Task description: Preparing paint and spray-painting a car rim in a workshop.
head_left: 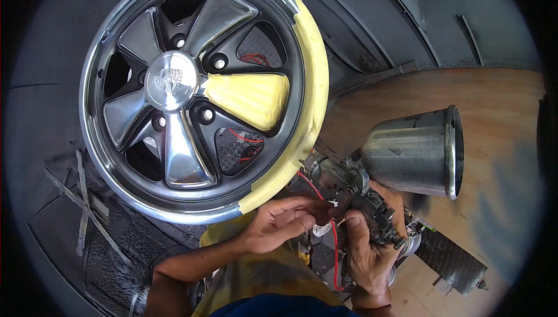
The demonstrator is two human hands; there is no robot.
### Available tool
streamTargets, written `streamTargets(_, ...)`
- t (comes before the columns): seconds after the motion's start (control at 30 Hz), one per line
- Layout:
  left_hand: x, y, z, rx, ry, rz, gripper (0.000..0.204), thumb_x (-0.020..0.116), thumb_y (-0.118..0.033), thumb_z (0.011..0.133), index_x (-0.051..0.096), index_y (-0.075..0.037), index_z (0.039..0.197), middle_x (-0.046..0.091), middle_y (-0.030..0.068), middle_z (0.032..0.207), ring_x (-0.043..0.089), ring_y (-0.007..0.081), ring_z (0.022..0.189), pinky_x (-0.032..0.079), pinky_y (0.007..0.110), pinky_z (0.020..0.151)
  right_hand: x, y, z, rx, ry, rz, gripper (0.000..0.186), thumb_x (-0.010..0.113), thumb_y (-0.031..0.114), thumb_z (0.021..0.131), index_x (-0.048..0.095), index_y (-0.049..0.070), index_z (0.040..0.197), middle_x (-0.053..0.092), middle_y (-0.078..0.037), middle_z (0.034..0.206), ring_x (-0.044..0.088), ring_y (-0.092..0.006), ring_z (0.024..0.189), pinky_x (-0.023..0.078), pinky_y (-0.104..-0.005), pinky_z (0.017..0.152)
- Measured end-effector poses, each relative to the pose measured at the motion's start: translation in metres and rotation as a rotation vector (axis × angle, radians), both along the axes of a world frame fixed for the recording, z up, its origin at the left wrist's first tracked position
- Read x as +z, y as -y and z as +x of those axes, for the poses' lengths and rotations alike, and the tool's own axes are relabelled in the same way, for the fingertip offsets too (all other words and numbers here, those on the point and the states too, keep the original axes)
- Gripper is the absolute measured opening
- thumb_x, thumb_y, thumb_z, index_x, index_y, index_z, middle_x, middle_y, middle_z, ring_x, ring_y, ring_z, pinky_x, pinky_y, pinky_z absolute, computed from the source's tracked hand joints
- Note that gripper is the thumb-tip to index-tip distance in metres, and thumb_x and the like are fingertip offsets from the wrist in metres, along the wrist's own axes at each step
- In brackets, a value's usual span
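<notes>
My right hand (pixel 372 247) is wrapped round a worn, paint-crusted spray gun (pixel 354 192), tilted so that its open metal cup (pixel 407 154) points to the right. Close beside the gun, my left hand (pixel 282 224) pinches a small reddish-brown sheet (pixel 323 211), sandpaper by its look. The sheet's edge reaches the gun's body; whether they touch I cannot tell. Above my hands stands a polished five-spoke car wheel (pixel 189 157) with dark recesses. Yellow masking tape (pixel 314 67) covers its right rim, and more covers one spoke (pixel 250 99).
A thin red cord (pixel 335 259) hangs between my hands. Brown board (pixel 430 90) lies to the right, with a dark patterned strip (pixel 450 262) on it. Crossed tape strips (pixel 85 203) are at the left, and grey panels (pixel 465 3) are behind.
</notes>
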State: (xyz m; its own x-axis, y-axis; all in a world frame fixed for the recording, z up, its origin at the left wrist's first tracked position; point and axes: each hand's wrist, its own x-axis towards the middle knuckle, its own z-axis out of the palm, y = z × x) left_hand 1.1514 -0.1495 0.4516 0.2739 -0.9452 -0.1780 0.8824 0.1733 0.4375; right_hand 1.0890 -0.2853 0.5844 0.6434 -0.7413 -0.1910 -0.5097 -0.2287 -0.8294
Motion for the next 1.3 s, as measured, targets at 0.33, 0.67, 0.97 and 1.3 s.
streamTargets(0.33,-0.007,0.013,0.009,0.166,-0.012,0.157,0.055,0.026,-0.037,0.114,0.051,0.008,0.134,0.062,0.0244,0.128,0.063,0.0327,0.116,0.049,0.048,0.102,-0.002,0.002,-0.001,0.047,0.011,0.062,0.041,0.07,0.022,0.099,0.057,-0.003,0.128,0.069,-0.011,0.096,0.068,-0.0171,0.081,0.054,-0.0291,0.076)
streamTargets(0.67,-0.015,0.013,0.0,0.171,-0.027,0.168,0.05,0.025,-0.036,0.114,0.051,0.001,0.136,0.062,0.019,0.131,0.062,0.0304,0.119,0.049,0.047,0.102,-0.005,-0.002,-0.012,0.003,0.013,0.119,0.045,0.07,0.028,0.099,0.055,-0.003,0.129,0.072,-0.011,0.089,0.062,-0.0095,0.063,0.046,-0.021,0.051)
streamTargets(0.97,-0.008,0.013,0.002,0.196,-0.014,0.165,0.047,0.032,-0.033,0.114,0.047,0.006,0.137,0.064,0.0204,0.117,0.065,0.0295,0.111,0.051,0.044,0.099,-0.004,-0.002,-0.015,0.053,0.031,0.106,0.048,0.071,0.032,0.098,0.056,-0.003,0.128,0.071,-0.009,0.086,0.058,-0.0089,0.06,0.046,-0.022,0.052)
streamTargets(1.3,-0.014,0.012,0.004,0.183,0.009,0.129,0.052,0.031,-0.034,0.114,0.045,0.007,0.142,0.062,0.0208,0.123,0.063,0.0279,0.114,0.051,0.044,0.099,-0.005,0.001,-0.012,-0.006,0.043,0.056,0.045,0.07,0.029,0.099,0.056,-0.004,0.126,0.068,-0.01,0.093,0.067,-0.0173,0.083,0.053,-0.0302,0.078)
